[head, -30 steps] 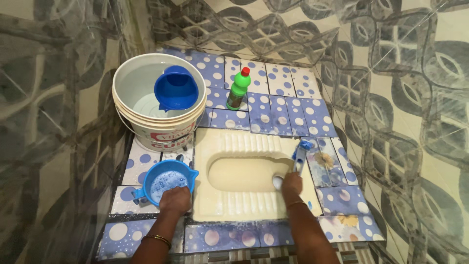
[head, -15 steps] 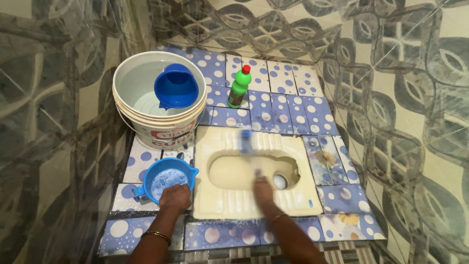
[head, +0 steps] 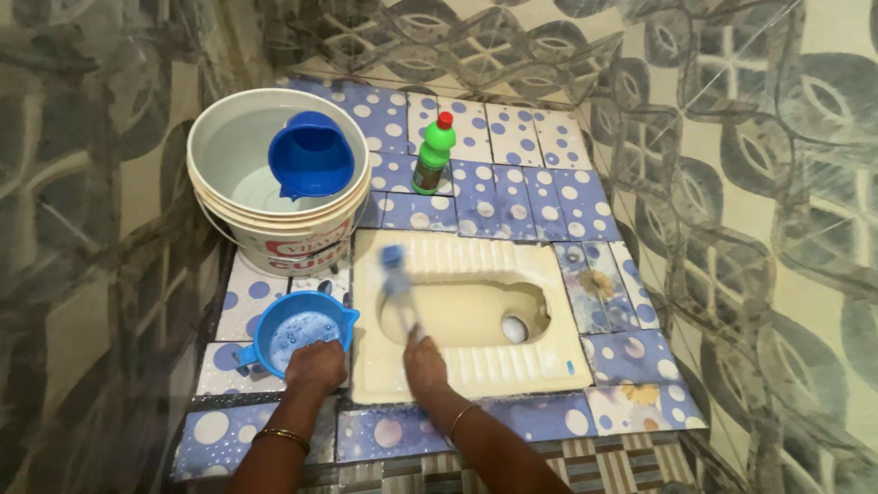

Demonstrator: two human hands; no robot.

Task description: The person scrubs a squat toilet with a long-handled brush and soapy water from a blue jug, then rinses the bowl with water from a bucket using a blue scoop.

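Blue-headed and blurred, the brush lies over the left end of the cream squat pan, its long axis running from the right hand up and away, leaning slightly left, so the head sits at the far end, beyond the fingers, and the handle end is in them. The right hand is plainly the nearer; its fingers are curled tight round the handle. The left hand is off to the side, fingers folded over the near rim of the small blue mug, which holds foamy water and stands on the dotted tiles just left of the pan. Beyond that hand stands the white bucket with a darker blue mug inside. Farther back, a green bottle with a red cap stands upright, well apart from both hands.
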